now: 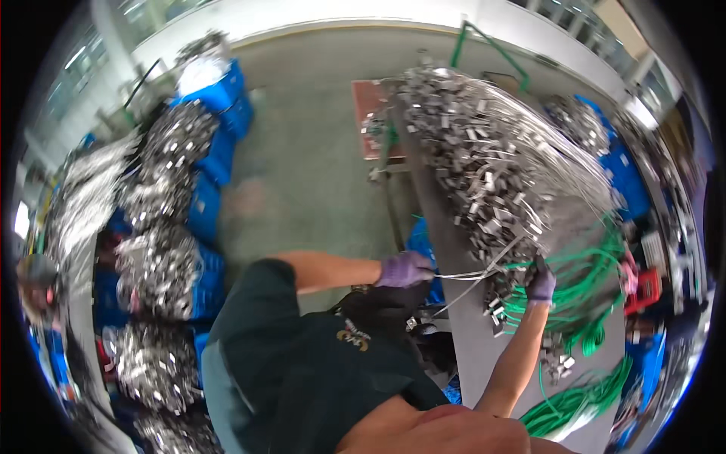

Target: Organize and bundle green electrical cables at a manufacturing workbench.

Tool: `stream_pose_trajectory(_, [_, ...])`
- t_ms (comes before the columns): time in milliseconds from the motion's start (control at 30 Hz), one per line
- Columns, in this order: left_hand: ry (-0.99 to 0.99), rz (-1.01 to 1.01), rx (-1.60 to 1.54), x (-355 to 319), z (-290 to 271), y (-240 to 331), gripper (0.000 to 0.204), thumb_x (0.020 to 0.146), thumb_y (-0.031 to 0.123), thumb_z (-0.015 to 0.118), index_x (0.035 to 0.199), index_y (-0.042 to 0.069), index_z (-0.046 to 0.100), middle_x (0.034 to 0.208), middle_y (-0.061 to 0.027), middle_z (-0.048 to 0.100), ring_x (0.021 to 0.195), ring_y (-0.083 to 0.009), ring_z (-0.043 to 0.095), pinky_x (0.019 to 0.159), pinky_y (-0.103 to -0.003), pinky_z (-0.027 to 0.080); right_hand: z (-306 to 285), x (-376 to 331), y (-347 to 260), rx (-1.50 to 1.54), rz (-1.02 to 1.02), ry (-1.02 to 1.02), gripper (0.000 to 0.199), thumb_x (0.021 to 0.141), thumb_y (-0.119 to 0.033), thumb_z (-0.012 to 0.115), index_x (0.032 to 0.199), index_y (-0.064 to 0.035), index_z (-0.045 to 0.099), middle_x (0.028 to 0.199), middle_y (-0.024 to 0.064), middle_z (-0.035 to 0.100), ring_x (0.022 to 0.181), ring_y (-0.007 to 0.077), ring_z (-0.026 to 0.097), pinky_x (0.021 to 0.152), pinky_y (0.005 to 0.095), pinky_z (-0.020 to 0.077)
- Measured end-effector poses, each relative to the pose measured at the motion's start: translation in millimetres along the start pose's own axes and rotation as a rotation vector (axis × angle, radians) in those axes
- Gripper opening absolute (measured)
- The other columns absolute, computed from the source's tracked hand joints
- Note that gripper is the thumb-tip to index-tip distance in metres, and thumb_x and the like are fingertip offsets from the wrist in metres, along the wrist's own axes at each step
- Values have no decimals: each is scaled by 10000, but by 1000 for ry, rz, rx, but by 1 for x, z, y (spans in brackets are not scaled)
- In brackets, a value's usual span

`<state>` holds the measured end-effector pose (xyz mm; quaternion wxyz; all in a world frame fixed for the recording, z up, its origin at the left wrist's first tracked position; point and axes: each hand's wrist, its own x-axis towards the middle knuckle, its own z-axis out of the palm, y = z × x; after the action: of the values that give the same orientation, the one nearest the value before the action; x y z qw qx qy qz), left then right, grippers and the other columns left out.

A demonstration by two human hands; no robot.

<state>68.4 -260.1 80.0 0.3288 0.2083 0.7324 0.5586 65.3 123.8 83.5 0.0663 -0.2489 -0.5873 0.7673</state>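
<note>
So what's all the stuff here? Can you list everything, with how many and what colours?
table: one, grey, right of the middle
metal pieces: too many to count, silver-grey, heaped on the table
pale strips: a few, whitish, across the table's left edge
cords: many, green, table's right side
crates: several, blue, both sides
shiny bundles: many, silver, in the left crates
box: one, red, right of the table
board: one, reddish, left of the table's far end
frame: one, green, beyond the table
shirt: one, dark, on the person
left hand: one, purple-gloved, gripping the pale strips
right hand: one, purple-gloved, by the heap
Blurry edges left out.
</note>
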Motion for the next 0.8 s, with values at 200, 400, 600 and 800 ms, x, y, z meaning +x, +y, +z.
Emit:
stream_pose_trajectory(200, [-4, 185, 227, 13, 17, -9, 138, 840, 177, 569, 901, 58, 600, 721, -83, 606, 681, -166, 597, 603, -316, 462, 38, -14, 29, -106, -107, -93, 211, 848, -231, 601, 742, -58, 541, 554, 26, 469, 420, 135, 453, 352, 245, 324])
stream_pose_trajectory(400, [-190, 451, 126, 27, 22, 33, 242, 899, 249, 528, 948, 22, 594, 786, -112, 600, 717, -215, 587, 642, -344, 455, 13, -42, -80, -135, -519, -202, 262, 860, -284, 592, 796, -32, 561, 495, 22, 478, 397, 112, 441, 393, 240, 343])
stream_pose_trajectory(600, [-166, 687, 352, 60, 62, 5, 220, 903, 231, 503, 904, 30, 593, 821, -137, 583, 750, -288, 586, 686, -355, 463, -78, 12, -25, -244, -139, 100, 247, 827, -290, 640, 749, -74, 551, 536, 23, 488, 404, 128, 433, 383, 272, 352])
stream_pose_trajectory(800, [-166, 160, 218, 52, 72, -8, 244, 839, 261, 547, 974, 64, 599, 831, -152, 624, 759, -332, 595, 712, -402, 462, -45, 17, 35, -479, -80, 221, 190, 790, -206, 643, 722, -29, 647, 583, 59, 566, 503, 153, 570, 457, 300, 454])
